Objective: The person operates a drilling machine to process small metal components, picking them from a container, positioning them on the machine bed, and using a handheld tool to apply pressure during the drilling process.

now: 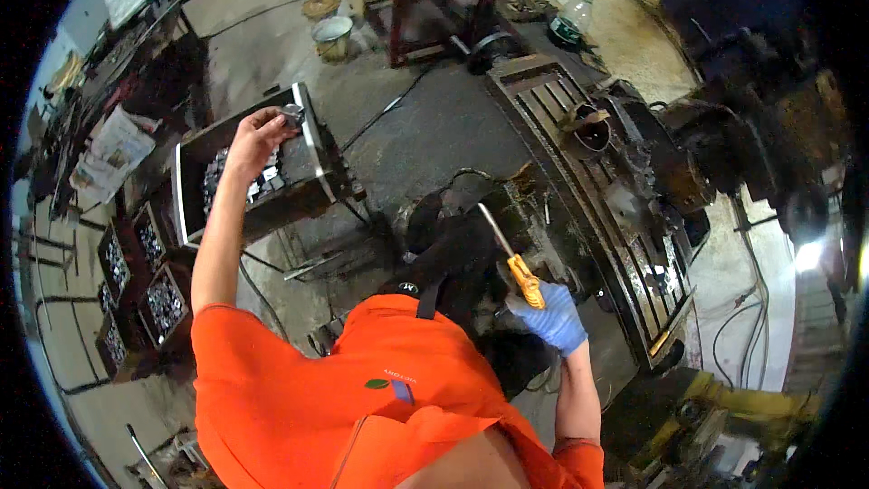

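One small grey metal piece (291, 115) sits at the fingertips of the bare left hand (256, 138), thumb and fingers nearly closed around it — a light pinch that probably leaves much of its surface free, though it is too small and blurred to tell its shape. Below those fingers stands the bin (311, 133), its pale right-hand rim just beside the fingertips and a heap of loose metal pieces (264, 183) lower down; it likely stands there to keep them within easy reach. Well to the right of these fingers, the blue-gloved right hand (554, 315) has its own fingers wrapped around the yellow handle of a slim tool (519, 269). The metal shaft points up and leftward from the knuckles — held by the handle, presumably, to keep the tip clear. Up and to the right of the gloved fingers stretches the slotted machine bed (546, 109).
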Demonstrator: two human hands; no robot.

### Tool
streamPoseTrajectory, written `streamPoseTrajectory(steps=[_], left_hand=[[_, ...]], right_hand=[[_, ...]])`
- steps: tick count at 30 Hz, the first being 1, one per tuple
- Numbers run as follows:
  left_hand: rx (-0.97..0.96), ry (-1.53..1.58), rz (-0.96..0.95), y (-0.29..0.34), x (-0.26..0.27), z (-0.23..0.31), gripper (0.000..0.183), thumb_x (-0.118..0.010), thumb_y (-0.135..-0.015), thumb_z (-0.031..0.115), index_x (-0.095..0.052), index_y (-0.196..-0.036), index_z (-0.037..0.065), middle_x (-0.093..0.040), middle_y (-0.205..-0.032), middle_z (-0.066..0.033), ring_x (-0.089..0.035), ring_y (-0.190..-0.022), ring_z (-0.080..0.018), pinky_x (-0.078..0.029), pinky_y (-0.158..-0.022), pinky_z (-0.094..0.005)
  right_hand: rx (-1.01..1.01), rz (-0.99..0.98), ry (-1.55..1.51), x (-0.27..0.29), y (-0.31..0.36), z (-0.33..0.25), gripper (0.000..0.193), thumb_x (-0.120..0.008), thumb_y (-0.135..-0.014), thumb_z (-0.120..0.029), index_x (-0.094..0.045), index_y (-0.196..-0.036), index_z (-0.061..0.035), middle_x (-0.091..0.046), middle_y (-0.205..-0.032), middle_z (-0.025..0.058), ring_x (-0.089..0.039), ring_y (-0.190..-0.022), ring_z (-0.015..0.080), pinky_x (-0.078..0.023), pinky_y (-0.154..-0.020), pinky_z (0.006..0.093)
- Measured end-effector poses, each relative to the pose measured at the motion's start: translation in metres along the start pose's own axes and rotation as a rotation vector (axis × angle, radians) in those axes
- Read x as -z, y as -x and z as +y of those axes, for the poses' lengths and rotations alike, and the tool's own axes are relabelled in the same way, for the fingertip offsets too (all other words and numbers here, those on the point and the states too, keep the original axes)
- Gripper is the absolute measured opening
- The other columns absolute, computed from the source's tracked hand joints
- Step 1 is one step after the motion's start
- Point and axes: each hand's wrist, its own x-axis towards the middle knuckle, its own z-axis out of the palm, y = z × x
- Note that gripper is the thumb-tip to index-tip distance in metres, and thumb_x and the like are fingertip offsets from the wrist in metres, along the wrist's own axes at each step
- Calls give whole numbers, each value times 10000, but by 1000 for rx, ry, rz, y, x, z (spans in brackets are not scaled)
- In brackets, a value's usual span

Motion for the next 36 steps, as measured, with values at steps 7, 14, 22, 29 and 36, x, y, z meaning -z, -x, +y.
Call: streamPoseTrajectory(steps=[7,14,22,29,36], left_hand=[[24,417,-314,-31,-174,-28,210,-577,-833,208,-556,-890,7,-608,-848,-85,-585,-790,-189,-462,-742,-393],[407,-7,-653,-19,-315,-99,278,-606,-822,215,-533,-866,-50,-587,-817,-121,-592,-759,-189,-485,-652,-319],[764,86,-742,16,-383,-157,275,-596,-821,136,-519,-941,-99,-584,-858,-131,-602,-768,-213,-549,-688,-360],[671,226,-822,10,-429,-159,177,-559,-817,40,-516,-927,-92,-576,-906,-148,-589,-846,-236,-511,-797,-378],[534,62,-882,-14,-471,-153,139,-592,-780,3,-534,-891,-57,-586,-853,-102,-599,-785,-177,-525,-711,-300]], right_hand=[[91,73,94,21,3,-27,376,-588,-737,-409,-603,-871,-58,-593,-725,188,-578,-695,359,-456,-603,401],[-158,148,249,36,23,16,516,-445,-766,-530,-636,-688,-58,-589,-684,203,-581,-664,362,-453,-614,438],[-135,192,145,27,73,83,489,-516,-754,-521,-635,-723,-48,-594,-704,195,-584,-665,360,-454,-609,422],[-188,296,297,55,96,109,467,-570,-737,-510,-624,-771,-47,-582,-679,205,-563,-641,362,-435,-580,411],[-283,377,13,97,98,97,444,-573,-736,-469,-616,-839,-40,-587,-694,203,-569,-658,362,-442,-614,399]])
